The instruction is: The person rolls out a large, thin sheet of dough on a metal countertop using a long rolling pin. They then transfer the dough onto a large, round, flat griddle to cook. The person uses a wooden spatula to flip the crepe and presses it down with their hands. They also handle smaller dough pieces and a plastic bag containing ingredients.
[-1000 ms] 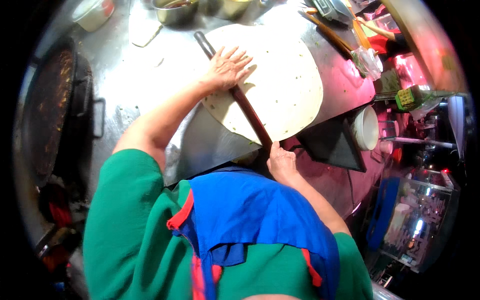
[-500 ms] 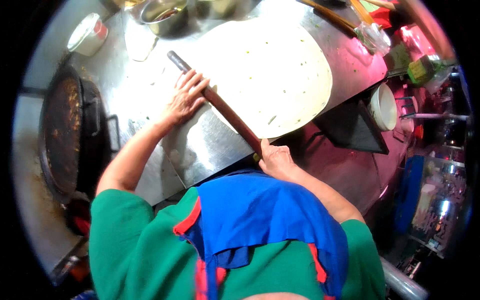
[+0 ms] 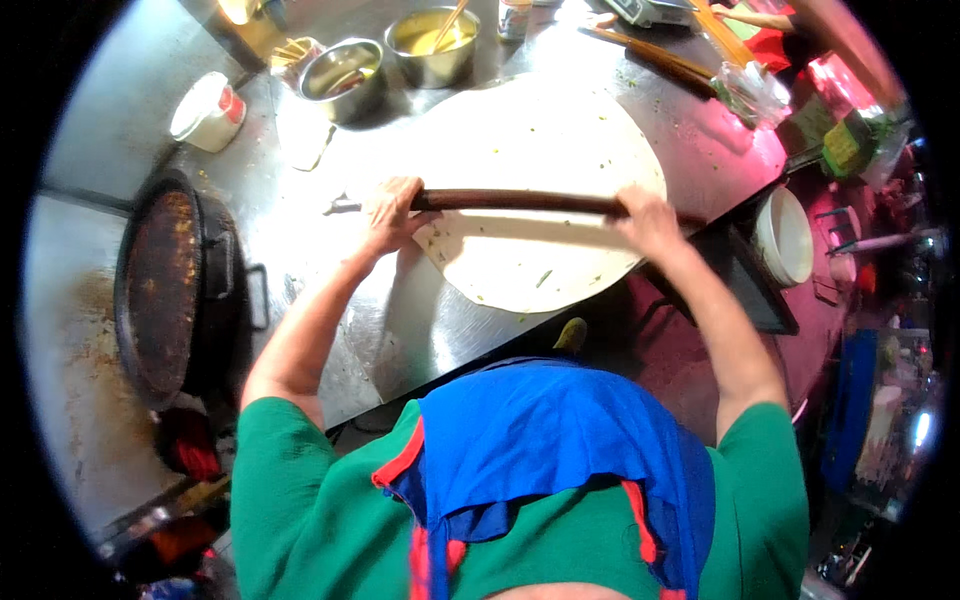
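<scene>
A wide, thin sheet of pale dough [image 3: 560,130] flecked with green bits lies on the steel table, its near edge close to the table's edge. Across it runs a long dark wooden rolling pin [image 3: 520,201], nearly level from left to right, with a shadow on the dough just below it. My left hand [image 3: 393,213] is closed round the pin near its left end, beside the dough's left edge. Toward the other end, my right hand [image 3: 648,222], a little blurred, grips the pin above the dough's right side. Whether the pin presses on the dough I cannot tell.
A large blackened round pan [image 3: 160,295] stands at the left. Behind the dough are two steel bowls [image 3: 342,82], one holding yellow liquid [image 3: 430,35], and a white tub [image 3: 208,112]. Wooden rods [image 3: 660,65] lie at the back right. A white bucket [image 3: 783,238] stands right of the table.
The rolling pin has swung from a slant at the dough's left edge to level across it. My right hand has moved up and right; my left hand has closed round the pin.
</scene>
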`<act>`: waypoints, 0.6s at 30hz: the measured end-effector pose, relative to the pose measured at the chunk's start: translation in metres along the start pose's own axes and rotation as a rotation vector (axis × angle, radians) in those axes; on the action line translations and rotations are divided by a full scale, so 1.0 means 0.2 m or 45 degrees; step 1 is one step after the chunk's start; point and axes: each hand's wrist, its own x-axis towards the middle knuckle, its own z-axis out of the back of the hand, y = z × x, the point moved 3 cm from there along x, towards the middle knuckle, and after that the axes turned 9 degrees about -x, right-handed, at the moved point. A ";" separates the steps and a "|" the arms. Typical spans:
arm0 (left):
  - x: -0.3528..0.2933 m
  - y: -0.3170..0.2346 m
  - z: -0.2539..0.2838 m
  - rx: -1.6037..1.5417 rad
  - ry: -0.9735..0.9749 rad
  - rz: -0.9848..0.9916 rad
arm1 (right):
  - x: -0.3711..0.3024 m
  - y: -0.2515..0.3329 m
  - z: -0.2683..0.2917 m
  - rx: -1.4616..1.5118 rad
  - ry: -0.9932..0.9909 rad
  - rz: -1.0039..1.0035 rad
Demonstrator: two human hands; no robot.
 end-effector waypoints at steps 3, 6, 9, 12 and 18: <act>0.14 -0.03 -0.02 -0.101 -0.001 0.336 | 0.42 -0.23 -0.03 0.001 -0.043 0.108; 0.24 0.10 -0.05 0.099 -0.266 0.526 | 0.74 -0.33 -0.11 0.038 -0.017 0.130; 0.24 0.22 -0.15 0.341 -0.204 0.916 | 0.81 -0.31 -0.30 -0.020 -0.226 0.243; 0.23 0.23 -0.15 0.395 -0.163 0.896 | 0.80 -0.34 -0.38 0.133 -0.425 0.316; 0.07 0.04 -0.24 0.463 -0.092 0.906 | 0.67 -0.42 -0.35 0.207 -0.497 0.455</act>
